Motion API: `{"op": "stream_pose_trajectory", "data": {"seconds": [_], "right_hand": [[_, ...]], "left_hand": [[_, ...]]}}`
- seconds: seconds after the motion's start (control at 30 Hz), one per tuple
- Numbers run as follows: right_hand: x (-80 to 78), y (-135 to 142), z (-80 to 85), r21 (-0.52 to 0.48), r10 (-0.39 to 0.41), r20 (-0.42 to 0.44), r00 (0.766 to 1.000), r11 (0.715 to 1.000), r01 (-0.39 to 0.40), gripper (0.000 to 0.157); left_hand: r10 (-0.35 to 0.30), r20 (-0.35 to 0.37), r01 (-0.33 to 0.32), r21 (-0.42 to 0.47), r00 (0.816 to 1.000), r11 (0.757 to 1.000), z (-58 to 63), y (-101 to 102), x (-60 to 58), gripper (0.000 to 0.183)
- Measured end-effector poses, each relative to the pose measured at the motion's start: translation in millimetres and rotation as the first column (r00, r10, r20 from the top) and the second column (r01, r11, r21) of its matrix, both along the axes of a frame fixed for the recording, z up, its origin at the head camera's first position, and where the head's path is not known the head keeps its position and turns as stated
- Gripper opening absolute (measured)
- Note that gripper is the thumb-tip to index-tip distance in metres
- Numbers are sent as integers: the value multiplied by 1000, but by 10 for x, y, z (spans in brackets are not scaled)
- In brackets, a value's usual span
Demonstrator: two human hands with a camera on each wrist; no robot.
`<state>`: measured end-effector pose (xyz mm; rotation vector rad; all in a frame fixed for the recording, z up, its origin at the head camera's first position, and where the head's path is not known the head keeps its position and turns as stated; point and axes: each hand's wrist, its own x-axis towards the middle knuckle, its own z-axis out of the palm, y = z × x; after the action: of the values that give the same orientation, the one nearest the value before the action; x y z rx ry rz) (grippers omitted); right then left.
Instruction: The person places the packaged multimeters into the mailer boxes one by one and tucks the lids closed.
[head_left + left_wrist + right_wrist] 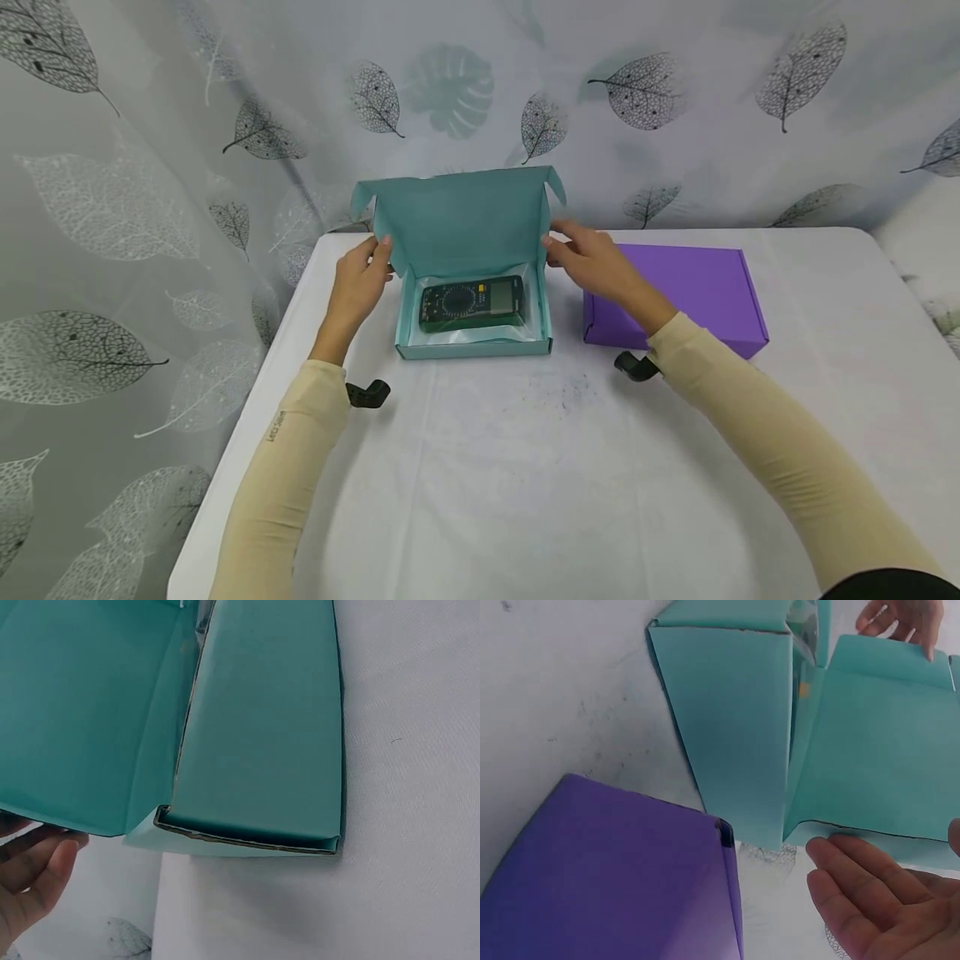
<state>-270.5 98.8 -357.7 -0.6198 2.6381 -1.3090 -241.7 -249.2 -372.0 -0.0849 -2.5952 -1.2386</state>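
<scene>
A teal cardboard box [474, 352] lies on the table with its lid [465, 221] raised at the back. Inside is a black digital multimeter [471, 302] in a clear plastic bag [531, 308]. At the lid's left side, my left hand [357, 283] touches the edge, its fingertips [52, 834] just under the edge in the left wrist view. My right hand [596, 258] is at the opposite side. In the right wrist view its fingers [862, 889] are nearly straight, up against the lid's side flap [870, 834].
A closed purple box [693, 283] sits to the right of the teal one, under my right forearm. Beneath both boxes spreads a white tablecloth [510, 483]. A leaf-patterned curtain [495, 100] hangs behind the table and along its left.
</scene>
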Motion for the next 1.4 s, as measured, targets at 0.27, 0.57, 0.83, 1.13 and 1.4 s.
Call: {"op": "stream_pose_trajectory", "data": {"seconds": [0.27,0.57,0.83,1.13,1.4], "right_hand": [[54,-13,-84,-10,1,-12,1000,1000,-1,60],[112,-33,-114,9,2,13,1000,1000,-2,60],[157,-52,-146,32,-14,11,1000,999,14,59],[180,-26,-193,37,-12,25,1000,999,11,61],[186,45,-273,40,20,10,1000,999,-20,61]], "left_hand": [[-11,0,11,-2,1000,1000,-48,18,17,58],[-9,-10,9,5,1000,1000,-103,31,80,58],[4,-8,-4,26,1000,1000,-185,23,122,62],[-25,-46,28,59,999,998,-287,6,153,53],[-83,-94,88,46,992,995,-349,-81,200,42]]}}
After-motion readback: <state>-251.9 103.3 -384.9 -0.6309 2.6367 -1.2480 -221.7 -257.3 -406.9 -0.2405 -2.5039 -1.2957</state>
